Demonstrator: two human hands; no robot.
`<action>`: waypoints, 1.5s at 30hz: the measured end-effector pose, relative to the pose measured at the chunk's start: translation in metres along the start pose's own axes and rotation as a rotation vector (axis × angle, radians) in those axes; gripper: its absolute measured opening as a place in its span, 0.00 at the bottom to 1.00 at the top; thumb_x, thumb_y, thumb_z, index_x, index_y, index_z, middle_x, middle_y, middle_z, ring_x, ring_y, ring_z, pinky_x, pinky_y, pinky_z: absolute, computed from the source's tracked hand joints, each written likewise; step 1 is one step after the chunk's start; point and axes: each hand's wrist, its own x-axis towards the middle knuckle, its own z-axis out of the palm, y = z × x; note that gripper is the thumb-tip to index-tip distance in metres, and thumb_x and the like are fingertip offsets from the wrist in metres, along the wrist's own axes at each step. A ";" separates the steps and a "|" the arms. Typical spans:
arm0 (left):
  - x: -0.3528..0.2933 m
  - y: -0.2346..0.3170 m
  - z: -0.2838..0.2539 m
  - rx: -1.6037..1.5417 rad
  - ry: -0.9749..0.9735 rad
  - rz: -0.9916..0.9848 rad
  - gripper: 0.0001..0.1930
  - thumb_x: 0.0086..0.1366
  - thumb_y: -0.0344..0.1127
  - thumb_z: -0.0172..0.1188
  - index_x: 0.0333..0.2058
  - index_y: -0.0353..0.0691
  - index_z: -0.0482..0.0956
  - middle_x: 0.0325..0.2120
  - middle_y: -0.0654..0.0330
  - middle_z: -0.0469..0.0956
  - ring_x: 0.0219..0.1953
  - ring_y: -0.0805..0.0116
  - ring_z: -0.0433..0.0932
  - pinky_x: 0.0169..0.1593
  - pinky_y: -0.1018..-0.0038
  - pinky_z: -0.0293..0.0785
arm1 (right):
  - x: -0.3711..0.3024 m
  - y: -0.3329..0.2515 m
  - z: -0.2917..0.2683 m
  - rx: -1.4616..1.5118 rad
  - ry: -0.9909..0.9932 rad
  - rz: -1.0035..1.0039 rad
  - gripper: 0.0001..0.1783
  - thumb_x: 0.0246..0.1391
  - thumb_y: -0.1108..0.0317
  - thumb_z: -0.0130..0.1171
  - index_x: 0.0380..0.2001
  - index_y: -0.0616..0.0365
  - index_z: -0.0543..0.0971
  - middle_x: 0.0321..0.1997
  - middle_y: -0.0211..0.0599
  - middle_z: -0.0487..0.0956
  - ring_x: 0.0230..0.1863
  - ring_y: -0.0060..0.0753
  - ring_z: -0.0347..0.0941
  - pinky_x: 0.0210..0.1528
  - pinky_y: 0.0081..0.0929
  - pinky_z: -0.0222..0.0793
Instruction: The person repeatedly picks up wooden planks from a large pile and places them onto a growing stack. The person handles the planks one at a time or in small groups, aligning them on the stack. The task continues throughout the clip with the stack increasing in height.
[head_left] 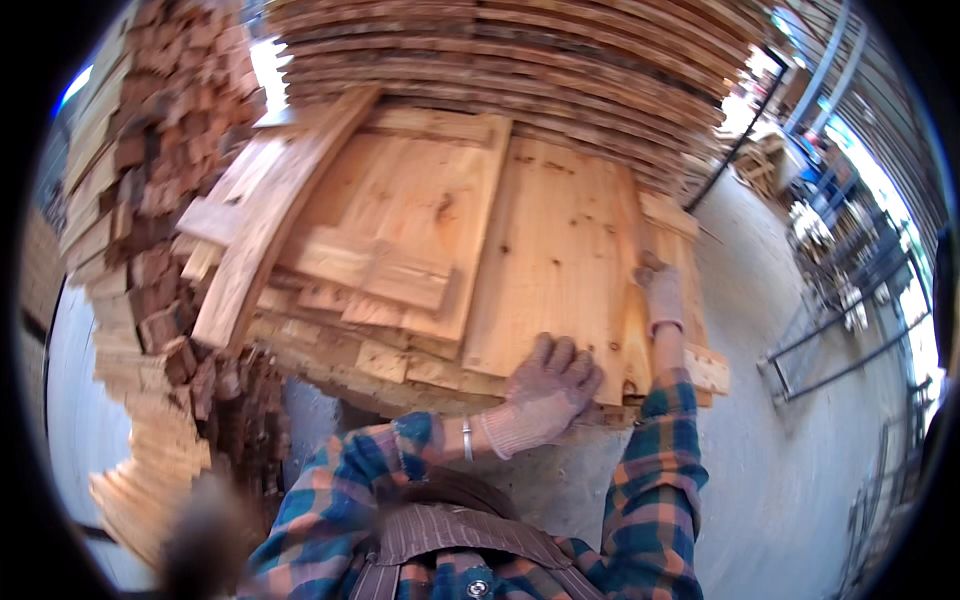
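My left hand (548, 393), in a pale knitted glove, lies with its fingers apart on the near end of a wide knotty wooden board (550, 255). At the board's right side, my right hand (662, 290), gloved too, has its fingers drawn together on a narrow wooden board (636, 345). The fingertips are partly hidden from me. Both boards lie on a low pile of planks. Left of the wide board is another broad wooden panel (400, 190), with short wood pieces (375, 268) lying across its near part.
A long plank (285, 215) slants over the pile's left side. Tall stacked timber (520, 65) stands behind, and stacked wood pieces (180, 120) rise at the left. Grey concrete floor (780, 440) stretches to the right, where a dark metal frame (840, 355) stands.
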 end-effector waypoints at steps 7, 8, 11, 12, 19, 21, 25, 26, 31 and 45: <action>-0.008 0.007 0.005 -0.097 0.200 0.117 0.11 0.61 0.41 0.51 0.31 0.39 0.73 0.32 0.59 0.74 0.41 0.58 0.73 0.45 0.60 0.70 | -0.040 -0.028 0.006 -0.055 -0.042 -0.201 0.23 0.52 0.68 0.58 0.51 0.69 0.77 0.50 0.46 0.77 0.50 0.35 0.74 0.54 0.25 0.68; -0.020 0.011 0.004 -0.149 0.212 0.152 0.11 0.64 0.41 0.49 0.31 0.39 0.73 0.31 0.59 0.74 0.41 0.59 0.74 0.44 0.60 0.70 | -0.049 -0.039 0.006 -0.101 -0.012 -0.223 0.23 0.52 0.68 0.58 0.51 0.68 0.77 0.50 0.45 0.77 0.50 0.35 0.74 0.53 0.24 0.68; -0.064 0.012 0.003 -0.468 0.302 0.055 0.14 0.49 0.49 0.58 0.26 0.44 0.73 0.32 0.57 0.76 0.39 0.58 0.73 0.45 0.63 0.68 | -0.081 -0.099 0.017 -0.145 0.065 -0.354 0.23 0.52 0.68 0.58 0.51 0.68 0.77 0.47 0.43 0.77 0.48 0.32 0.73 0.52 0.23 0.68; -0.096 0.006 0.001 -0.586 0.294 -0.003 0.15 0.51 0.48 0.58 0.28 0.42 0.74 0.33 0.56 0.76 0.40 0.55 0.75 0.45 0.61 0.69 | -0.094 -0.118 0.023 -0.119 0.077 -0.405 0.23 0.52 0.68 0.58 0.51 0.68 0.77 0.46 0.42 0.77 0.47 0.32 0.73 0.51 0.23 0.68; -0.350 -0.073 -0.122 -0.679 0.027 -1.324 0.26 0.65 0.51 0.57 0.59 0.47 0.73 0.56 0.52 0.74 0.55 0.53 0.75 0.57 0.64 0.71 | -0.236 -0.255 0.107 0.187 -0.234 -0.667 0.22 0.52 0.69 0.59 0.50 0.68 0.77 0.41 0.36 0.77 0.42 0.26 0.72 0.48 0.21 0.68; -0.432 -0.086 -0.139 -0.539 0.395 -1.510 0.26 0.65 0.49 0.60 0.59 0.44 0.73 0.54 0.52 0.76 0.54 0.56 0.76 0.58 0.67 0.71 | -0.282 -0.287 0.150 0.245 -0.557 -0.625 0.22 0.52 0.69 0.60 0.50 0.68 0.77 0.39 0.34 0.77 0.41 0.25 0.71 0.47 0.21 0.68; -0.561 -0.113 -0.151 -0.718 1.193 -1.661 0.28 0.65 0.33 0.62 0.60 0.29 0.66 0.45 0.58 0.79 0.44 0.71 0.77 0.49 0.78 0.72 | -0.369 -0.334 0.270 0.208 -1.211 -0.437 0.22 0.52 0.69 0.60 0.50 0.68 0.77 0.36 0.31 0.77 0.39 0.22 0.70 0.45 0.20 0.68; -0.581 -0.117 -0.160 -0.887 1.431 -1.633 0.29 0.64 0.31 0.62 0.61 0.27 0.64 0.42 0.60 0.79 0.41 0.75 0.77 0.46 0.80 0.72 | -0.387 -0.338 0.308 0.191 -1.296 -0.410 0.22 0.52 0.69 0.60 0.50 0.68 0.77 0.35 0.30 0.77 0.38 0.21 0.70 0.44 0.19 0.68; -0.618 -0.089 -0.193 -1.055 1.386 -1.717 0.30 0.63 0.36 0.61 0.60 0.27 0.65 0.41 0.62 0.78 0.38 0.77 0.75 0.45 0.81 0.70 | -0.440 -0.356 0.450 0.406 -1.480 -0.152 0.31 0.53 0.67 0.62 0.60 0.65 0.71 0.37 0.32 0.78 0.37 0.21 0.71 0.42 0.19 0.68; -0.644 0.079 -0.312 0.590 1.871 -1.829 0.30 0.64 0.44 0.63 0.60 0.32 0.68 0.62 0.47 0.67 0.65 0.59 0.64 0.65 0.67 0.62 | -0.649 -0.523 0.518 0.232 -2.121 -0.609 0.40 0.57 0.56 0.62 0.65 0.67 0.62 0.45 0.38 0.79 0.43 0.26 0.74 0.44 0.23 0.72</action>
